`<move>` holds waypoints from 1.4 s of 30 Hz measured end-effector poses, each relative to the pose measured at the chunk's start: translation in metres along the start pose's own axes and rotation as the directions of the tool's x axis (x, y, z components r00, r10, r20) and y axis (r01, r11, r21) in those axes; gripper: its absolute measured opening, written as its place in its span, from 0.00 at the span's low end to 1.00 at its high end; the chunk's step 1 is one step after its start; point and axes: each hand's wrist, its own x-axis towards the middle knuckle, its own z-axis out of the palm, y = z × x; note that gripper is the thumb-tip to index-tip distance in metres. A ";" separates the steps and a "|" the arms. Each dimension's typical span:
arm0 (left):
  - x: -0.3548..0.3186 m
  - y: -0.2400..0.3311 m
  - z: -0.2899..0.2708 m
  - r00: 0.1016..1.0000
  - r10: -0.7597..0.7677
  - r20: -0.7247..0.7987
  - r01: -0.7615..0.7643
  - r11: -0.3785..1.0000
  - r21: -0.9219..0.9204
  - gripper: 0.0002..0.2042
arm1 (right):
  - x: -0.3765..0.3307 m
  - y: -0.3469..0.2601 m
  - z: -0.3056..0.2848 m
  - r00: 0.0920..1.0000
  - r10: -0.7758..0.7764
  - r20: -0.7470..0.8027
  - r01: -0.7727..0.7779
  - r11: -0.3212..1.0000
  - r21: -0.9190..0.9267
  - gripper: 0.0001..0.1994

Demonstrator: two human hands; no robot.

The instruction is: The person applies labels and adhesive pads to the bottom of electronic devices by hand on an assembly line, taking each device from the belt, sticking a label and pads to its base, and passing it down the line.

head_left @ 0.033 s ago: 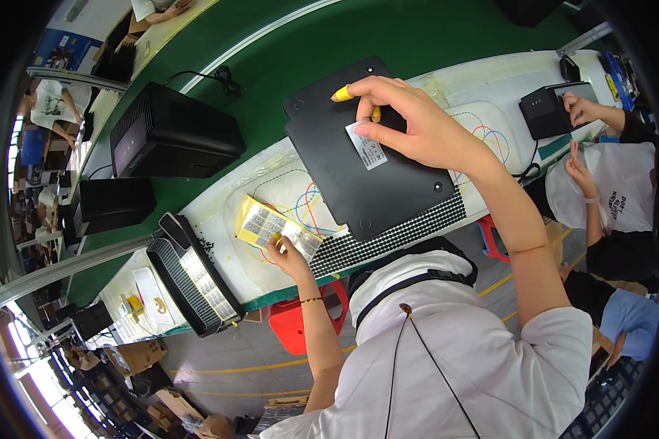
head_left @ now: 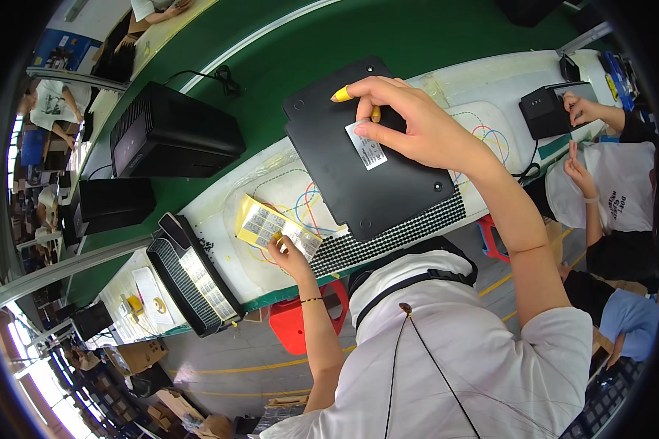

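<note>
A flat black panel [head_left: 337, 172] with cut-out corners and round feet lies in front of me on the bench. Over it, my right hand [head_left: 410, 121] holds the upper edge of a silver printed label [head_left: 367, 150] at the thumb; I cannot tell how much of the label touches the panel. Yellow finger covers are on two of its fingers. To the left, my left hand [head_left: 288, 257] is closed on the near edge of a yellow-backed label sheet [head_left: 260, 228] with rows of grey labels.
Two black box-shaped devices [head_left: 176, 135] stand at the left. Nearer, a black basket [head_left: 194, 274] holds another label sheet. A dotted black mat [head_left: 410, 228] runs along the front edge. At the right, a co-worker's hand [head_left: 582, 110] touches a black device [head_left: 553, 110]. A red stool [head_left: 289, 333] is below.
</note>
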 end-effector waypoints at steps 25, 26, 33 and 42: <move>-0.077 -0.030 0.046 0.433 0.400 0.808 -0.856 0.464 0.229 0.17 | -0.242 0.118 0.146 0.886 0.365 -0.285 -0.439 0.858 -0.267 0.15; -0.076 -0.032 0.048 0.454 0.338 0.824 -0.819 0.522 0.238 0.14 | -0.252 0.124 0.157 0.898 0.353 -0.261 -0.421 0.863 -0.280 0.14; -0.065 -0.038 0.058 0.345 0.404 0.847 -0.909 0.369 0.194 0.11 | -0.260 0.130 0.179 0.949 0.195 0.247 -0.053 0.873 -0.485 0.10; -0.069 0.000 0.052 0.575 0.487 0.657 -0.758 0.620 0.204 0.22 | -0.249 0.127 0.194 0.950 0.129 0.283 0.003 0.906 -0.423 0.08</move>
